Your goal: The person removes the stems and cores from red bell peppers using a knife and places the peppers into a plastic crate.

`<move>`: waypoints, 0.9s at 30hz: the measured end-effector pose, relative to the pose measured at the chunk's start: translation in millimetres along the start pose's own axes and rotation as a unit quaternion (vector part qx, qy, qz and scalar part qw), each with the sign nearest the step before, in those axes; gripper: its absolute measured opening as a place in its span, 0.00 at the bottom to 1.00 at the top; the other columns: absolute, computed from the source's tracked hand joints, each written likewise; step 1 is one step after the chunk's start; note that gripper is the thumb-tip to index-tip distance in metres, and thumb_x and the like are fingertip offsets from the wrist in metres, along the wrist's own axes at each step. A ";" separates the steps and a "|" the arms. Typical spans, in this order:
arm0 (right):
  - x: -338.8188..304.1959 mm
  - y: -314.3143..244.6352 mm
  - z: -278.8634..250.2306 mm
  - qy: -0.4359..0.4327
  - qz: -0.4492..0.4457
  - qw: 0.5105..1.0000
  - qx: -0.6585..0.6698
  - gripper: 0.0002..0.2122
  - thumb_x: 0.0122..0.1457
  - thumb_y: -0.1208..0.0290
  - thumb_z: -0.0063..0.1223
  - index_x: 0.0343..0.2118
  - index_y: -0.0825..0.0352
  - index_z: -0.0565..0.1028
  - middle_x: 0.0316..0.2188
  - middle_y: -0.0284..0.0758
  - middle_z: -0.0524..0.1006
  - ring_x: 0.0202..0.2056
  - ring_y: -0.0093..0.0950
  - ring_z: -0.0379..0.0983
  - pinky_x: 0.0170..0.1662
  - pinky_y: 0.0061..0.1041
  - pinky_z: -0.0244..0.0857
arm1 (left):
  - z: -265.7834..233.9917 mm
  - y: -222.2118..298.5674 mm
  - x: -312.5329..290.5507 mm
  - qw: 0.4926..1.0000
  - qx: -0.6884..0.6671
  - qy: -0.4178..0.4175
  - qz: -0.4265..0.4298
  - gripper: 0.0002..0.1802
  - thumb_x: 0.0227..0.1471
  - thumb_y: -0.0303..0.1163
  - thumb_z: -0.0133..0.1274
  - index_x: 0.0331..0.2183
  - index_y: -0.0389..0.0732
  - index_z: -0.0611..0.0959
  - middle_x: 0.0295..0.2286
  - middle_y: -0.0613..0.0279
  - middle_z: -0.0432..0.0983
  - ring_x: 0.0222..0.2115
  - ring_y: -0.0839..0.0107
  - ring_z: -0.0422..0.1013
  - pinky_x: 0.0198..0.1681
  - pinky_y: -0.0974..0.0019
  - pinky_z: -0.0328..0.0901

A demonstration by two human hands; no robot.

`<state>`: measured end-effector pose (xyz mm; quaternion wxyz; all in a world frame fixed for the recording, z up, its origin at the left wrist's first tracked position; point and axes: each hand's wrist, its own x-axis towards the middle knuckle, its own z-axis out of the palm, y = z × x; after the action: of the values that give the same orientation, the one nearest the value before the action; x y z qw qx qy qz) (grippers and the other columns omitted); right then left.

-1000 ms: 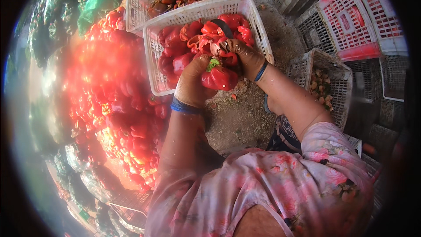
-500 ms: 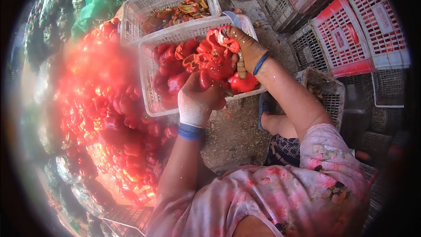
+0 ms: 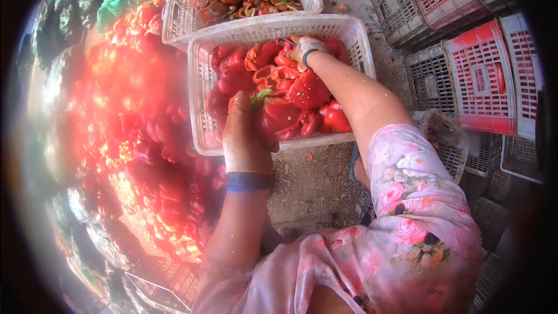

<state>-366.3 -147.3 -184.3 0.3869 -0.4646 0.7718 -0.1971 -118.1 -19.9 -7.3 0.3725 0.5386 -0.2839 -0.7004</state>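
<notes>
Left hand [image 3: 241, 131], in a stained whitish glove with a blue band [image 3: 250, 182] at the wrist: grip closed around a glossy red bell pepper with a green stem [image 3: 279, 115], at the near side of a white slotted plastic crate [image 3: 282, 23]. Right hand [image 3: 306, 48], also gloved, with a narrow dark-blue wristband [image 3: 310, 56]: reaches to the far part of the same crate, fingers bent down over the peppers; cannot tell whether its grip pinches anything. Whole and cut red peppers [image 3: 232, 81] lie in this crate. Directly beyond it: a second white plastic crate [image 3: 180, 14] with brownish-green and red pepper scraps [image 3: 256, 0]. Left of the crates: a large heap of red peppers [image 3: 145, 139], partly blurred by glare.
</notes>
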 end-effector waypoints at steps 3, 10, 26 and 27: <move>-51.2 -60.5 -34.3 -0.030 -0.063 0.983 -0.172 0.32 0.56 0.48 0.54 0.61 0.58 0.64 0.56 0.41 0.70 0.53 0.40 0.69 0.56 0.36 0.63 | -9.8 -4.6 5.4 0.999 -0.037 0.019 -0.013 0.19 0.58 0.44 0.49 0.40 0.38 0.78 0.25 0.67 0.73 0.18 0.78 0.65 0.16 0.73 0.57; -192.0 -62.6 -61.2 -0.108 -0.176 0.891 0.405 0.13 0.64 0.74 0.45 0.51 0.69 0.71 0.34 0.32 0.74 0.30 0.15 0.69 0.33 0.12 0.64 | 26.0 6.7 8.0 0.998 0.060 0.017 0.003 0.26 0.56 0.54 0.50 0.36 0.36 0.79 0.20 0.66 0.72 0.15 0.76 0.66 0.16 0.70 0.58; -250.3 -73.8 -62.2 -0.044 0.044 0.857 0.511 0.15 0.67 0.54 0.42 0.35 0.62 0.74 0.22 0.28 0.70 0.21 0.22 0.66 0.25 0.24 0.64 | 54.5 3.8 -1.3 0.992 0.071 -0.069 0.073 0.11 0.52 0.31 0.60 0.36 0.36 0.79 0.26 0.65 0.77 0.25 0.80 0.71 0.27 0.74 0.66; -229.4 -46.4 -59.4 -0.015 0.009 0.843 0.538 0.15 0.67 0.54 0.42 0.34 0.61 0.72 0.22 0.27 0.68 0.19 0.22 0.64 0.25 0.24 0.64 | 58.3 6.0 -0.9 0.991 0.096 -0.061 0.063 0.11 0.51 0.30 0.60 0.36 0.36 0.78 0.26 0.65 0.77 0.27 0.80 0.72 0.29 0.73 0.68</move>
<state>-324.8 26.1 -21.5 0.5892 -0.1791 0.5426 -0.5713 -173.0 -22.8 13.1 0.3444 0.5095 -0.4057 -0.6762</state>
